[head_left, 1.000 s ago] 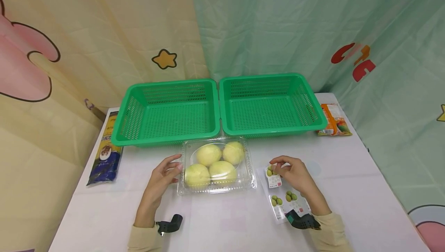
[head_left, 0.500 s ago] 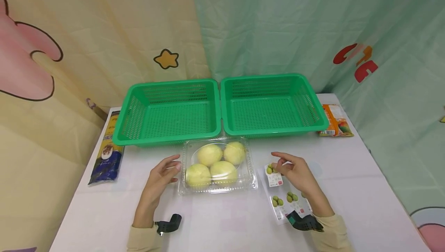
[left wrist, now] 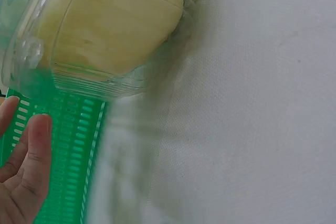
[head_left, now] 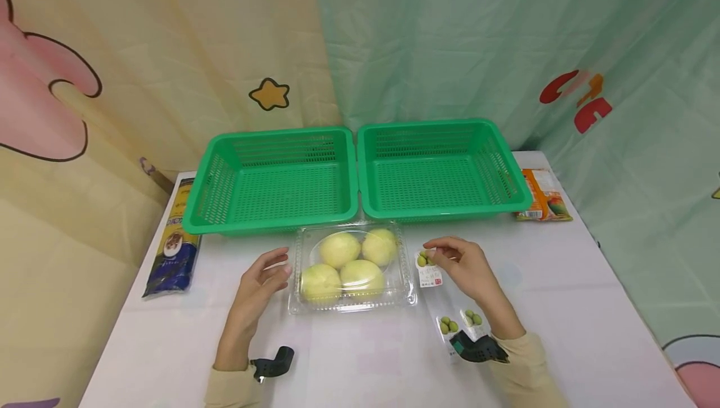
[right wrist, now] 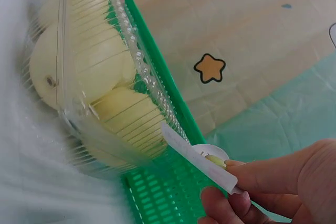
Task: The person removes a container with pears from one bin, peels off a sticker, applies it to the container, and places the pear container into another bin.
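Observation:
A clear plastic clamshell box (head_left: 352, 270) with several pale yellow-green round fruits (head_left: 362, 278) inside stands mid-table, its lid down. My right hand (head_left: 464, 270) pinches a small printed label (head_left: 430, 272) between thumb and fingers, just right of the box. In the right wrist view that label (right wrist: 197, 160) curls slightly, near the box's ridged side. Left of the box, my left hand (head_left: 261, 292) is held with loosely bent fingers and nothing in them. The left wrist view has its thumb (left wrist: 39, 145) a little apart from the box. A label sheet (head_left: 450, 327) lies partly under my right wrist.
Two green baskets (head_left: 270, 225) (head_left: 444, 213) stand side by side behind the box. A yellow and blue packet (head_left: 173, 248) lies at the left edge of the white table (head_left: 349, 358). An orange packet (head_left: 542, 199) lies at the right. A printed curtain (head_left: 394, 39) hangs behind.
My right hand has lifted the label off the area over the sheet and moved it left and up, closer to the box. My left hand has barely shifted, and the box stays in place.

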Available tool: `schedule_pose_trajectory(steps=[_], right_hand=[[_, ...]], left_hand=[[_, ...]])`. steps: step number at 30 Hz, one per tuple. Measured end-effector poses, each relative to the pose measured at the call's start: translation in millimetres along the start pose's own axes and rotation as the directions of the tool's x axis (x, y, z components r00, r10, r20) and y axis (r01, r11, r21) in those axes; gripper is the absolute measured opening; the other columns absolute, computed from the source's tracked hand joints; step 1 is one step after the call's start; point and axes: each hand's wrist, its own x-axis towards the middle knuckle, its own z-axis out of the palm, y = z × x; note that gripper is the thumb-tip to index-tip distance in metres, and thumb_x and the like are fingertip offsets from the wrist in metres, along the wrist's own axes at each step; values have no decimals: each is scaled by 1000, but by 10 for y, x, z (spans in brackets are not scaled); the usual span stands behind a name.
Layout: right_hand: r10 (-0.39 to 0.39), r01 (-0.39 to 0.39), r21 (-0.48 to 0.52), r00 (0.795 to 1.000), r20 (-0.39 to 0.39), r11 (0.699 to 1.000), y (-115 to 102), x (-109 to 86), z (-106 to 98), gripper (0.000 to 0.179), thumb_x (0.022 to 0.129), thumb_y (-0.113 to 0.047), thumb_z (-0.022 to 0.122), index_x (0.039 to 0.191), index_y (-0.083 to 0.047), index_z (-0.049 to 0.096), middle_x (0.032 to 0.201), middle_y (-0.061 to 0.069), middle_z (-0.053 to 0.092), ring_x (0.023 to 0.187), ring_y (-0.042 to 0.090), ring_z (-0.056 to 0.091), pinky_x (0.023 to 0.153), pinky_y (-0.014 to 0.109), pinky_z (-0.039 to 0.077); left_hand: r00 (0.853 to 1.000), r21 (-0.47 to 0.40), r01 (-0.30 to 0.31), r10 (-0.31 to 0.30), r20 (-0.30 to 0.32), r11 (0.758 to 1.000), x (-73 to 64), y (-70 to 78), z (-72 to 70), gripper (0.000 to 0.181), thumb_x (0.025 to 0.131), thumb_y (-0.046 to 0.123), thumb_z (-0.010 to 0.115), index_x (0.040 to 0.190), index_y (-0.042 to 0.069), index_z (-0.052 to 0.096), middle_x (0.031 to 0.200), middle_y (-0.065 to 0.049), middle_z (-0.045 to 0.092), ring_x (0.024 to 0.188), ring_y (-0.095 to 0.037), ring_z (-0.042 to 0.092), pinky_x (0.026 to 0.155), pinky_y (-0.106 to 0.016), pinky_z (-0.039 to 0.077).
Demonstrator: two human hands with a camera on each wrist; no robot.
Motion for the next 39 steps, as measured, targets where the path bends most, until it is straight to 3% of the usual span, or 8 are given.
schedule_pose_trajectory(steps=[15, 20, 23, 27, 31, 34, 37, 39], right_hand=[[-28, 25, 162, 999, 16, 986, -175, 133, 207, 19, 95, -14, 69, 110, -4, 74, 104, 16, 72, 85, 3, 63, 77, 21, 53], [-38, 29, 174, 998, 46, 984, -240, 193, 295, 18, 95, -13, 69, 109, -3, 74, 98, 15, 71, 81, 6, 64, 77, 28, 57], [-47, 32, 186, 996, 73, 982, -280, 228, 360, 18, 95, -13, 69, 109, -3, 74, 98, 15, 72, 81, 9, 66, 79, 37, 59], [-53, 30, 199, 992, 111, 980, -337, 267, 443, 16, 95, -13, 68, 108, -4, 74, 100, 15, 74, 82, 12, 67, 79, 39, 59], [-56, 31, 181, 989, 137, 983, -404, 298, 513, 15, 95, -14, 69, 106, -5, 75, 102, 14, 75, 83, 13, 68, 77, 36, 57], [-76, 52, 156, 986, 148, 986, -458, 331, 569, 16, 94, -14, 70, 106, -5, 75, 99, 14, 75, 83, 17, 68, 72, 32, 56], [-113, 91, 140, 980, 161, 986, -506, 375, 634, 16, 94, -14, 70, 105, -2, 75, 95, 16, 75, 80, 24, 70, 65, 25, 52], [-139, 118, 128, 976, 170, 985, -531, 402, 677, 16, 93, -12, 70, 104, -1, 75, 93, 16, 75, 79, 27, 71, 62, 22, 51]], left_hand=[[999, 22, -38, 39, -26, 999, -62, 92, 20, 54, 96, 21, 69, 146, 13, 49, 148, -10, 50, 133, -20, 51, 99, -20, 43], [989, -28, -147, 146, -32, 989, -90, 102, 23, 52, 97, 14, 66, 146, 8, 47, 149, -12, 48, 133, -11, 47, 96, -8, 44], [965, -91, -263, 260, -39, 961, -111, 99, 30, 52, 97, 5, 64, 146, 3, 47, 148, -13, 48, 133, -4, 45, 100, -9, 45], [920, -141, -392, 390, -43, 909, -140, 111, 61, 50, 95, -3, 61, 143, -1, 48, 142, -6, 55, 132, -1, 50, 102, -12, 46], [871, -125, -490, 491, -27, 862, -161, 142, 122, 44, 96, -7, 57, 140, -2, 51, 130, 0, 64, 125, -2, 57, 103, -13, 46], [832, -76, -553, 555, 7, 830, -173, 169, 185, 44, 95, -9, 57, 138, -1, 54, 122, -8, 68, 120, -2, 61, 105, -14, 45], [816, -5, -576, 575, 58, 817, -199, 205, 260, 43, 95, -5, 59, 137, 3, 56, 120, -14, 70, 122, -2, 61, 108, -14, 42], [823, 61, -566, 560, 93, 822, -224, 230, 320, 41, 96, 1, 63, 136, 9, 59, 123, -11, 70, 126, -4, 59, 110, -17, 41]])
